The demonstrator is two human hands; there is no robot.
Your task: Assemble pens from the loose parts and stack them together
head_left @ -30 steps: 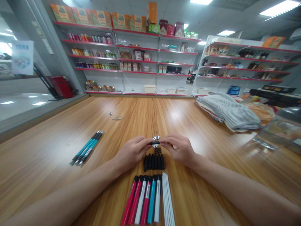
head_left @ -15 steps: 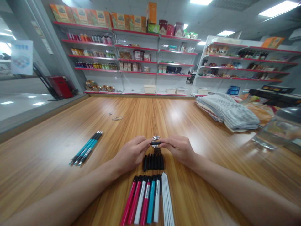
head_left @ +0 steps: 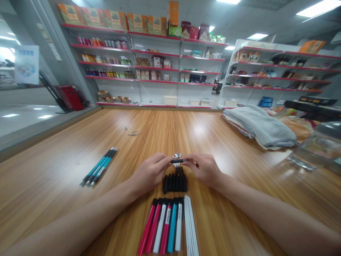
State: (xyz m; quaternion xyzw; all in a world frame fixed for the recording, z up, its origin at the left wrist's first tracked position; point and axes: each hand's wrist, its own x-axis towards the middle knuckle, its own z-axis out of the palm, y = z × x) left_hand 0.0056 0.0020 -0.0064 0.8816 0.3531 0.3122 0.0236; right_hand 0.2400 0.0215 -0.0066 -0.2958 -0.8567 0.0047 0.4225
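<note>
while left hand (head_left: 149,173) and right hand (head_left: 204,170) both pinch the small black pen part (head_left: 177,161) by its ends, just above the table (head_left: 226,149), it seems light, stiff, slippery, best held at those ends.

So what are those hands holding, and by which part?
A small black pen part, pinched by its ends: the left hand takes one end, the right hand the other.

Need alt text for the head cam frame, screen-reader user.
The left hand and right hand pinch a small black pen part between them over a wooden table. Nearer the camera lie a row of short black pieces, coloured pen barrels and white refills; teal pens lie left, folded cloth right, shop shelves behind.
</note>
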